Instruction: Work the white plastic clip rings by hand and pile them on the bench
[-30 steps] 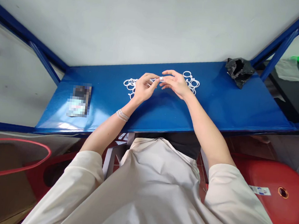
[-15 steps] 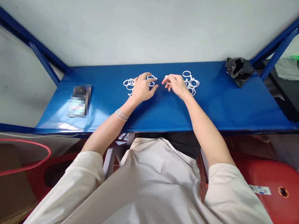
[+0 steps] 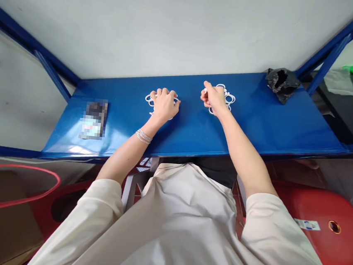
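Observation:
White plastic rings with small knobs lie in two loose clusters on the blue table (image 3: 189, 129). My left hand (image 3: 164, 104) rests palm down over the left cluster of rings (image 3: 149, 97), its bent fingers apart and touching them. Much of that cluster is hidden beneath the palm. My right hand (image 3: 214, 98) is closed, thumb up, beside the right cluster of rings (image 3: 230, 99) and covers part of it. A small white piece of a ring (image 3: 205, 90) shows in the curled fingers; the rest of it is hidden.
A crumpled black plastic bag (image 3: 282, 84) stands open at the table's back right corner. A blurred-out flat object (image 3: 93, 120) lies on the left of the table. Blue frame bars flank both sides. A red stool (image 3: 318, 221) is at the lower right.
My left hand has drawn slightly left and down onto its ring cluster, with the fingers more bent. My right hand has moved right and closed, thumb raised, nearer its cluster.

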